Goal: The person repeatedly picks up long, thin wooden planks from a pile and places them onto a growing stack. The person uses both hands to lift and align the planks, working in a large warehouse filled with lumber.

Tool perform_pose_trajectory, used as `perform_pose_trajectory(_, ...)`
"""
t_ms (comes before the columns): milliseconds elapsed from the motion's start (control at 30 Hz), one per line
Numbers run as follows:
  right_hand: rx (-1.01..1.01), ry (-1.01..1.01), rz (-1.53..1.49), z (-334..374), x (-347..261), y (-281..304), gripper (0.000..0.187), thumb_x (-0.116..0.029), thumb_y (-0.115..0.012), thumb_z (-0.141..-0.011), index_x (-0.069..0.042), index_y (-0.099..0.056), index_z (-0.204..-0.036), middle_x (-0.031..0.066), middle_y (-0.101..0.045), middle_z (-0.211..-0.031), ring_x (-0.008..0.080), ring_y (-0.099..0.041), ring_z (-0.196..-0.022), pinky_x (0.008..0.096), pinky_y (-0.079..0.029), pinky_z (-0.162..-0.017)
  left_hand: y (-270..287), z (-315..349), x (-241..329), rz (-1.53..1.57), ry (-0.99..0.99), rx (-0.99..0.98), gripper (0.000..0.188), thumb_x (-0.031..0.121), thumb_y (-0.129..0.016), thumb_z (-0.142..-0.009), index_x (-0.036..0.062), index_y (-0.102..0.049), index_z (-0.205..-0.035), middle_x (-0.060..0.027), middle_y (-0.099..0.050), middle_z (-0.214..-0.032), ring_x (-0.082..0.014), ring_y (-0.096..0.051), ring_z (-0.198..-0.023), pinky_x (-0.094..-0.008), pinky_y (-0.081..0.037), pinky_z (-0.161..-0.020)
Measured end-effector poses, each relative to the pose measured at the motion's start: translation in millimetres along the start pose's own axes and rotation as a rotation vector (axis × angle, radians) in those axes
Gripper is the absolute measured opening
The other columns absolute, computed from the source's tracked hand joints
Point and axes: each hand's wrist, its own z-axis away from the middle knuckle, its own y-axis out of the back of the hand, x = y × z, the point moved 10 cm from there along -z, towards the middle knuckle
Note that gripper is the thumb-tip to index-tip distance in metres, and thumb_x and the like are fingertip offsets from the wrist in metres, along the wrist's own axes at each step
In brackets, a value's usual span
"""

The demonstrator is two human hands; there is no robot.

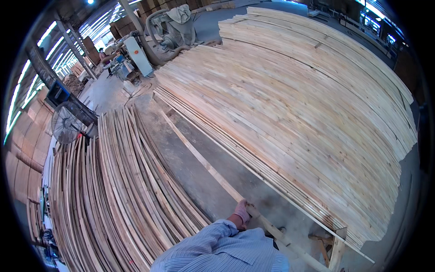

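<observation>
The long wooden strip (204,163) lies with its long axis running from upper left, far from me, to lower right, near me. Its far end points toward the floor gap between the two lumber stacks; its near end passes under my hand and continues toward the lower right edge. The strip rests over the grey work surface (190,154), between the pile of thin dark slats (118,195) on my left and the large stack of pale planks (294,104) on my right.

My left hand (242,210), in a pinkish glove, is curled closed around the strip near its closer end, gripping it from the left side. My right hand is not visible, so I cannot tell whether it is open or closed, or whether it touches anything.

My striped blue sleeve (217,247) covers the lower centre and hides the forearm and part of the strip. A haze of sawdust blurs the area just right of my hand. A standing fan (65,123) sits at far left, and a dust-collector machine (176,25) stands at the top, too distant to detail.
</observation>
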Motion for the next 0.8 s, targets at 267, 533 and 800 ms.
perform_pose_trajectory(267, -0.56, -0.282, -0.185, 15, -16, -71, 0.05, -0.03, -0.06, -0.075, -0.011, -0.064, -0.121, 0.0086, -0.06, -0.125, 0.0303, -0.047, -0.126, 0.048, -0.03, -0.111, 26, 2, 33, -0.193, -0.083, 0.008, 0.025, 0.032, -0.053, -0.086, 0.0098, -0.054, -0.098, -0.0125, -0.059, -0.086, -0.033, -0.06, -0.076, -0.0535, -0.052, -0.071)
perform_pose_trajectory(533, 0.043, 0.178, -0.066, 22, -118, -72, 0.042, -0.045, -0.061, -0.082, -0.02, -0.068, -0.115, 0.0136, -0.064, -0.117, 0.0329, -0.059, -0.112, 0.0492, -0.044, -0.098, 51, 21, 127, -0.149, -0.308, 0.062, 0.021, 0.026, -0.053, -0.084, 0.0089, -0.051, -0.097, -0.0138, -0.06, -0.083, -0.0348, -0.06, -0.078, -0.054, -0.052, -0.074)
perform_pose_trajectory(800, -0.33, 0.185, -0.575, -17, -192, -39, 0.04, -0.036, -0.058, -0.082, -0.013, -0.069, -0.113, 0.0139, -0.069, -0.076, 0.0324, -0.068, -0.071, 0.0469, -0.055, -0.068, 6, 46, 259, -0.108, -0.539, -0.099, 0.027, 0.029, -0.053, -0.087, 0.0068, -0.058, -0.101, -0.0123, -0.064, -0.084, -0.0318, -0.064, -0.077, -0.0466, -0.053, -0.068)
